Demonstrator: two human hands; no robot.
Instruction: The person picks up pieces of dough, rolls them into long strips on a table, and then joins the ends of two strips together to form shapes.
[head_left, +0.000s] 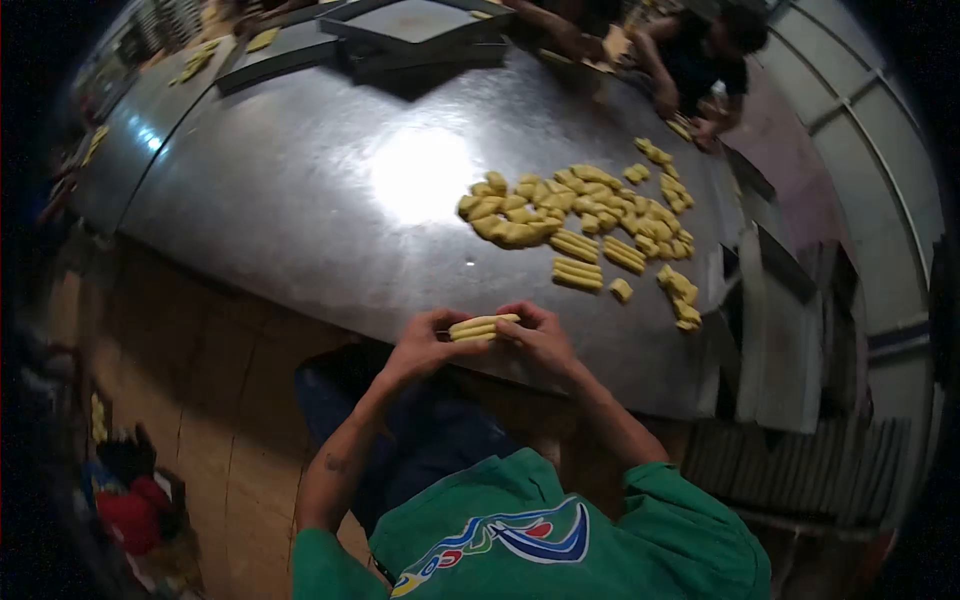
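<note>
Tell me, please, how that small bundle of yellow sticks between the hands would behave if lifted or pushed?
The yellow sticks look soft, probably dough, so they may bend or dent. The left hand and right hand press both ends, suggesting the bundle could separate. On the shiny metal table they would likely slide.

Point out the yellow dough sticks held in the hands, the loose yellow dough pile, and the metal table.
Yellow dough sticks (pixel 484 326), head view, middle.
Yellow dough pile (pixel 580 205), head view, centre.
Metal table (pixel 300 190), head view, bare top.

Steel table (pixel 300 200), yellow dough pieces (pixel 580 215), trays (pixel 420 30)
</note>
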